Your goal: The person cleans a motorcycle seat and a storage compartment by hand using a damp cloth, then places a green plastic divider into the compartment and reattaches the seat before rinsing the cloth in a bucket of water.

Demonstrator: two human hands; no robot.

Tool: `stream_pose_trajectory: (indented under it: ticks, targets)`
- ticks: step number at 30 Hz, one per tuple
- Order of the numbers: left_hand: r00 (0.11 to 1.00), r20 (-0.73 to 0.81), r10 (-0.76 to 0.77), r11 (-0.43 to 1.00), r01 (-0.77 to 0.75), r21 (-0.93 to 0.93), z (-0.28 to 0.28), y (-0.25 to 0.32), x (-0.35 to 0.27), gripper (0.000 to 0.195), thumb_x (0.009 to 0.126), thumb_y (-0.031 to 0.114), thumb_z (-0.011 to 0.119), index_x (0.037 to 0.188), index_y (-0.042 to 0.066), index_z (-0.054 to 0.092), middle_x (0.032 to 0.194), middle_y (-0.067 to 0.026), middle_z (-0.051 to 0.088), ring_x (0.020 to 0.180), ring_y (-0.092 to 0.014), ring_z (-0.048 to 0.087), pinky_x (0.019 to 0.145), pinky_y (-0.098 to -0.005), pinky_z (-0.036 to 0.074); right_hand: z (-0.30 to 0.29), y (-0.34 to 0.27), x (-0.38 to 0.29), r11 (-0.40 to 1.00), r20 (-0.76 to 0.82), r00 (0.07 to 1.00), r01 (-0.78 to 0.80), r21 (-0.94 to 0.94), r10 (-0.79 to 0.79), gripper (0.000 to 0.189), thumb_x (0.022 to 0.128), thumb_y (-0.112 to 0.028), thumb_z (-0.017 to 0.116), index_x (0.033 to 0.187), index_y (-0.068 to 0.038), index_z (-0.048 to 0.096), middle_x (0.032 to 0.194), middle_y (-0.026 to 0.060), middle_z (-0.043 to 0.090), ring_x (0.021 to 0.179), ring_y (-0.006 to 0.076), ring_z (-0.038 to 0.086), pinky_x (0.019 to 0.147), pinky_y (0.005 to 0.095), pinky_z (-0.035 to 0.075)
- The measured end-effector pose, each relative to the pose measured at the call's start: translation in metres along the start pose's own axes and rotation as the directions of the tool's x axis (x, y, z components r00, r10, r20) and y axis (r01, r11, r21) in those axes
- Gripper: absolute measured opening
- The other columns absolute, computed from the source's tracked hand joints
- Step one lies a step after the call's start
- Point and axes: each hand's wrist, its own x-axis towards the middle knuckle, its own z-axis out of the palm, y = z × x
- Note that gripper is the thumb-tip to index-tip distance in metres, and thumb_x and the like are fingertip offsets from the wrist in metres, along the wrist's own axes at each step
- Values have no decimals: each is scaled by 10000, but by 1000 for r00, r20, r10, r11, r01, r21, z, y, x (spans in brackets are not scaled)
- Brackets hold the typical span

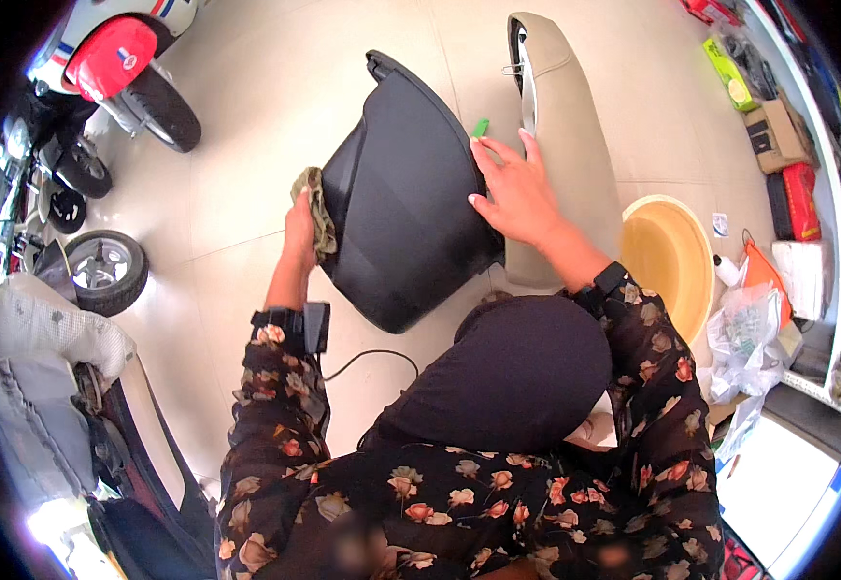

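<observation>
A large black moulded plastic panel or housing [413, 188] stands before me on the tiled floor. At its left edge my left hand [301, 228] grips a crumpled olive cloth [324, 217], pressed against the plastic. My right hand [514, 185] lies over the right rim with fingers spread, the thumb on the black surface. A small green piece [480, 128] shows at its index fingertip; whether it is pinched is unclear. Just right of that hand is a beige scooter seat [572, 130] on its side, its metal latch loop [513, 69] sticking out.
A yellow tub [666, 268] sits beside my right forearm. Shelving [837, 290] with boxes and bags runs along the right. Motor scooters with a red front mudguard [112, 58], a loose wheel [106, 270] and stacked seat parts [43, 406] line the left. A black cable [373, 353] crosses the floor.
</observation>
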Motion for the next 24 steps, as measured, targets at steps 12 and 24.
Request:
stream_pose_trajectory:
  ticks: [12, 24]
  targets:
    - [997, -79, 20, 997, -25, -72, 7, -21, -35, 607, 976, 494, 400, 1306, -6, 499, 1149, -107, 600, 979, -209, 599, 845, -349, 484, -44, 35, -2, 987, -278, 950, -156, -34, 140, 653, 822, -286, 674, 1372, -26, 437, 1269, 164, 573, 1342, 287, 382, 1153, 461, 210]
    - [994, 101, 32, 957, -1, -289, 47, -43, -50, 635, 1001, 516, 289, 1424, 53, 393, 1392, -100, 480, 1253, -245, 477, 1066, -380, 373, -16, 132, 22, 764, 12, 800, -577, 289, 600, 840, 856, -644, 510, 1371, 17, 453, 1329, 224, 536, 1255, 356, 488, 1046, 418, 390]
